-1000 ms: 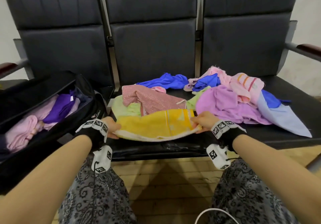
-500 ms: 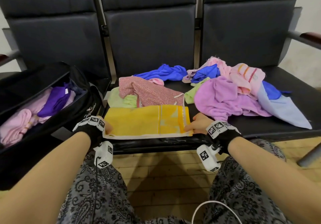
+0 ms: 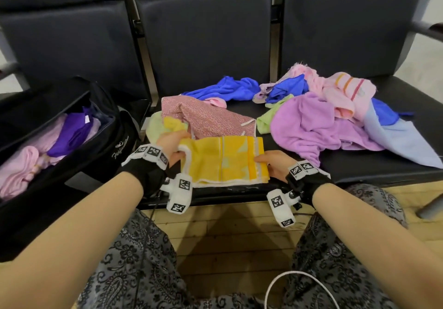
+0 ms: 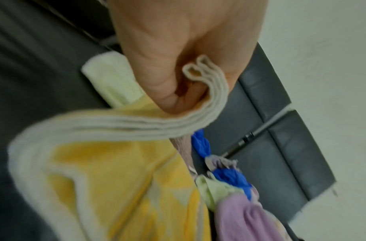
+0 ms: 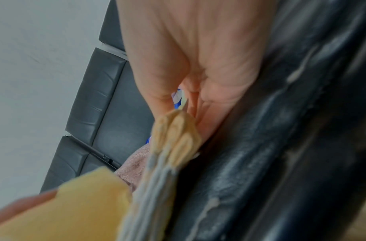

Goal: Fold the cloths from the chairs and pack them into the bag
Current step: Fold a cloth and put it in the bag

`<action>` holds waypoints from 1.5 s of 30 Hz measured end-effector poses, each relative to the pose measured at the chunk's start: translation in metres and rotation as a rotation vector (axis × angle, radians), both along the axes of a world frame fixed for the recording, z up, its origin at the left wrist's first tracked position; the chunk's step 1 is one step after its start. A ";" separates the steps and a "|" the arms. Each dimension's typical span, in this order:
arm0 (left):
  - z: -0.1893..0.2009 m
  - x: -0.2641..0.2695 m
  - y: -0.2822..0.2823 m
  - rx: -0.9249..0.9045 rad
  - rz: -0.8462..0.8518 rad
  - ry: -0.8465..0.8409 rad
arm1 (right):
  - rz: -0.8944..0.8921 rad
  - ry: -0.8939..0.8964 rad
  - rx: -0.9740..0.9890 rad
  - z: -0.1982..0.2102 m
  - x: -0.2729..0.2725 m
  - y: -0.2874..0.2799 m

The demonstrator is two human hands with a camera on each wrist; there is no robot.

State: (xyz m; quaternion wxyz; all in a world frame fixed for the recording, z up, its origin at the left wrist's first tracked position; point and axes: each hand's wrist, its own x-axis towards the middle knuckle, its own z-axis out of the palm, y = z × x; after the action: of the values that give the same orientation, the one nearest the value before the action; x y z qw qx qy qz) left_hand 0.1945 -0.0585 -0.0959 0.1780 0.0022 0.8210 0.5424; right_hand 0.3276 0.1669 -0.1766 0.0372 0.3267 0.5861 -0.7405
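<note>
on black chair seats (image 3: 239, 190) (wood floor (image 3: 230, 234) below): loose cloths (image 3: 318, 121).

Head view looks forward-down over both forearms at the chairs (image 3: 206, 45); wrist views sit close along each palm, sharing the yellow cloth (image 3: 225, 162) (image 4: 120, 187) (image 5: 78, 210).

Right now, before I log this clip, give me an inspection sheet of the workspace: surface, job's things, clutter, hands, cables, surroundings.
Surface: black chair seats, worn front edge.
Job's things: yellow towel partly folded at the seat's front; open black bag to the left, pink and purple cloths inside.
Clutter: loose cloths piled behind and to the right: blue, pink, lilac, green, light blue.
Hands: left hand lifts the towel's left end in a curled grip; right hand pinches the right end low on the seat.
Cables: white cable looped by the knees.
Surroundings: wooden floor, pale wall.
</note>
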 end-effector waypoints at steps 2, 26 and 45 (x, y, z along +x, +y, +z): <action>0.001 0.023 0.023 0.001 -0.089 -0.015 | 0.009 0.041 0.004 -0.003 0.003 0.000; -0.041 0.099 0.138 -0.408 -0.759 0.089 | -0.288 0.183 0.269 -0.020 -0.008 0.007; -0.094 0.034 0.037 -0.292 -0.336 0.209 | -0.069 0.099 0.038 -0.015 0.010 0.003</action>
State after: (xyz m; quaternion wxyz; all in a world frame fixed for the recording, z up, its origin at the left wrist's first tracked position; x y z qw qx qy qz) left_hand 0.2280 -0.0214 -0.1899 0.1785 0.1691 0.8927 0.3776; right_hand 0.3376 0.1704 -0.1913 -0.0237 0.3104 0.5893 -0.7455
